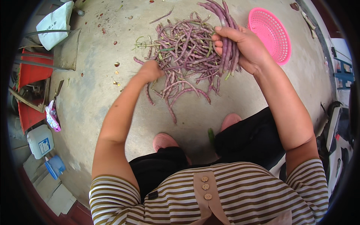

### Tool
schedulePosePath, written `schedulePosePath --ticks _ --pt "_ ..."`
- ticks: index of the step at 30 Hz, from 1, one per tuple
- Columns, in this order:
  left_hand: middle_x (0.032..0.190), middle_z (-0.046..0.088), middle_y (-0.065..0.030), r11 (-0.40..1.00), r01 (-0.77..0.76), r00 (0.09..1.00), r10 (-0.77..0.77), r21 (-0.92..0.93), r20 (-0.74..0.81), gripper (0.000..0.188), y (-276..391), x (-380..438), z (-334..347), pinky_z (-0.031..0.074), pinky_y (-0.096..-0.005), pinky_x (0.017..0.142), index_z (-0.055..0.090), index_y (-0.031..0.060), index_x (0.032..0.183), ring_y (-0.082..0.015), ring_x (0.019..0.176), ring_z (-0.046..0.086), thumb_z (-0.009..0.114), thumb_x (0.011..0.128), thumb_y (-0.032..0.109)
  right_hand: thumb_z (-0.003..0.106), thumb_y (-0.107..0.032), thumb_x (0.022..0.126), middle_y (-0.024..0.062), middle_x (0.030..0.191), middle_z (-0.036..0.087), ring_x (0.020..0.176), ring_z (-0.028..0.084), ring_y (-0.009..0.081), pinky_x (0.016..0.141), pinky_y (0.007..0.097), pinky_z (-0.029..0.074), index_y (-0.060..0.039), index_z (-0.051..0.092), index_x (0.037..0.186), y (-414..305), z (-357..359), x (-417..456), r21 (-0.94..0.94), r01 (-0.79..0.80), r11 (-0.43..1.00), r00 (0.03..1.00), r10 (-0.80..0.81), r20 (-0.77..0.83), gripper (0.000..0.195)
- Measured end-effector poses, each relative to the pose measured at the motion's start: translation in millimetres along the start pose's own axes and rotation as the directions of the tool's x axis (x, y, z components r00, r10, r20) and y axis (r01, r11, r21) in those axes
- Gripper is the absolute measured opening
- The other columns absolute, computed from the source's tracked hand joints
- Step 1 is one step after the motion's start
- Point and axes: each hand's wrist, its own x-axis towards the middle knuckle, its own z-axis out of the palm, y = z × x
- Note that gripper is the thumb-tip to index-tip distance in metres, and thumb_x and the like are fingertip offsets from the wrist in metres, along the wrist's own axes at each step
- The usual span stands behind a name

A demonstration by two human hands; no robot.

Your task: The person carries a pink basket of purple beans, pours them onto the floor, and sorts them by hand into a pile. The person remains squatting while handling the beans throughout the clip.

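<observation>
A heap of long purple bean pods [187, 50] lies on the concrete floor in front of me. My right hand [243, 45] holds a bundle of purple pods [227, 46] above the heap's right side, the thumb across them. At the left edge of the heap, my left hand [152, 71] is lowered among the pods with its fingers curled; whether it grips one is hidden. A pink plastic basket [270, 36] stands just beyond my right hand. One single pod [162, 15] lies apart, above the heap.
My pink shoes [165, 141] are below the heap, with a green object [211, 135] beside my leg. Along the left stand a metal dustpan-like sheet [66, 50], a red container [31, 112], a white jug [41, 141] and a blue container [55, 166]. Part of a vehicle [336, 146] is at right.
</observation>
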Motion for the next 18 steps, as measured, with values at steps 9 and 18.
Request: schedulePosePath --ticks 9,18 --pt "0.055 0.041 0.0082 0.814 -0.046 0.981 0.145 -0.580 0.126 0.018 -1 -77 -125 0.023 -0.0224 0.041 0.052 0.0103 0.060 -0.0032 0.048 0.031 0.062 0.074 0.015 0.066 -0.018 0.081 0.0058 0.086 0.061 0.072 0.057 0.0097 0.066 0.0231 0.048 -0.0005 0.056 0.098 17 5 9 -0.323 0.111 0.940 0.982 -0.054 0.178 0.026" --pt "0.055 0.044 0.0056 0.268 -0.309 0.940 0.232 -0.913 -0.250 0.017 65 -68 -137 0.021 -0.0175 0.039 0.053 0.0073 0.070 -0.0016 0.043 0.030 0.059 0.084 0.016 0.067 -0.013 0.080 0.0036 0.081 0.058 0.073 0.057 0.0126 0.065 0.0270 0.051 -0.0026 0.053 0.095 20 23 -8 -0.254 0.092 0.963 0.942 -0.002 0.335 0.023"
